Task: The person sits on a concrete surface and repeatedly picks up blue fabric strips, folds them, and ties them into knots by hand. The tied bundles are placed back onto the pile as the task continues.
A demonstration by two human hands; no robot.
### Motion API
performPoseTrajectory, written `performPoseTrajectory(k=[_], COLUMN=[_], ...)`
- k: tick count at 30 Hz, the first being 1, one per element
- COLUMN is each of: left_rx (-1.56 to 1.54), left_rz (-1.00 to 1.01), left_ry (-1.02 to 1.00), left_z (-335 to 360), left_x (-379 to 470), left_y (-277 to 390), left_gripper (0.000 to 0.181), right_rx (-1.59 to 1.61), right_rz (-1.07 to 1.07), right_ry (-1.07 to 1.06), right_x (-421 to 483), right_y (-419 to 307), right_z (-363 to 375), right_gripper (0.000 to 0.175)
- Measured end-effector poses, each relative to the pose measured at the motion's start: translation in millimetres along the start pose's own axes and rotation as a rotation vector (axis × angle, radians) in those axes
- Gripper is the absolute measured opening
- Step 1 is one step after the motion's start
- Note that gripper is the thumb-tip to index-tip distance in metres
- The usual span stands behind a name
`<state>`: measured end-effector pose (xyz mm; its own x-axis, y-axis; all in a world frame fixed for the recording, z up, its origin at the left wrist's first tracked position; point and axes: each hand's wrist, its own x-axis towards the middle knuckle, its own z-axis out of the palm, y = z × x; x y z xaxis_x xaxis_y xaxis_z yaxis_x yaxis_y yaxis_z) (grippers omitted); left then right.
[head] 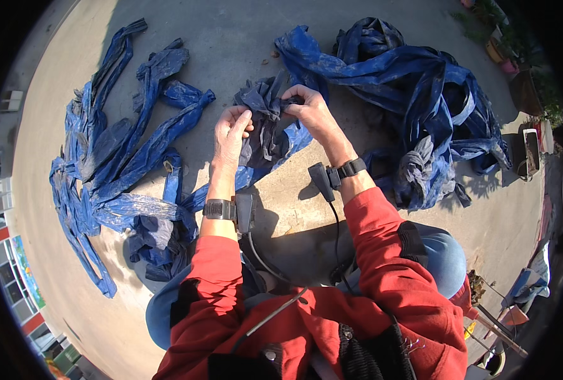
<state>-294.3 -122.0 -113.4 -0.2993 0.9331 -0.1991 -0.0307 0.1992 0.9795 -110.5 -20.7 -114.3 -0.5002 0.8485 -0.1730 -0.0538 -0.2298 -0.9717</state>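
Note:
Between my hands is a knotted, dusty grey-blue bunch of thin sheeting (262, 102), apparently plastic. My right hand (307, 107) pinches a twisted tail at its right side. On the left, my left hand (233, 126) has its thumb pressed to its curled fingers at the bunch's edge; the exact grip is partly hidden. Below the knot, crumpled grey folds hang down, and a blue strip (253, 176) runs from there toward the left pile. Another blue length (310, 57) extends from behind my right hand to the right pile.
A tangled pile of blue strips (134, 156) spreads over the concrete ground (300, 204) at left. A larger heap (433, 95) lies at right, with a grey knot (416, 164) on it. Planters (530, 152) line the right edge. Cables (337, 242) hang from both wrist devices.

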Motion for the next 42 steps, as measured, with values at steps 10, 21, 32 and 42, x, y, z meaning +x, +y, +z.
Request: performPoseTrajectory(k=[10, 21, 32, 42], left_rx=[-0.649, -0.702, -0.192, 0.267], left_rz=[-0.029, -0.106, 0.172, -0.648], left_ry=[0.392, 0.221, 0.230, 0.276], left_z=[12, 14, 2, -4], left_x=[14, 7, 9, -11], left_y=[-7, -17, -25, -128], left_gripper=[0.027, 0.031, 0.014, 0.086], right_rx=[0.182, -1.080, -0.817, -1.462], right_rz=[0.115, -0.373, -0.239, 0.421], right_ry=[-0.078, -0.062, 0.017, 0.085], right_x=[-2, -16, -9, -44], right_y=[3, -10, 4, 64], right_z=[26, 50, 15, -108], right_gripper=[0.012, 0.053, 0.035, 0.019])
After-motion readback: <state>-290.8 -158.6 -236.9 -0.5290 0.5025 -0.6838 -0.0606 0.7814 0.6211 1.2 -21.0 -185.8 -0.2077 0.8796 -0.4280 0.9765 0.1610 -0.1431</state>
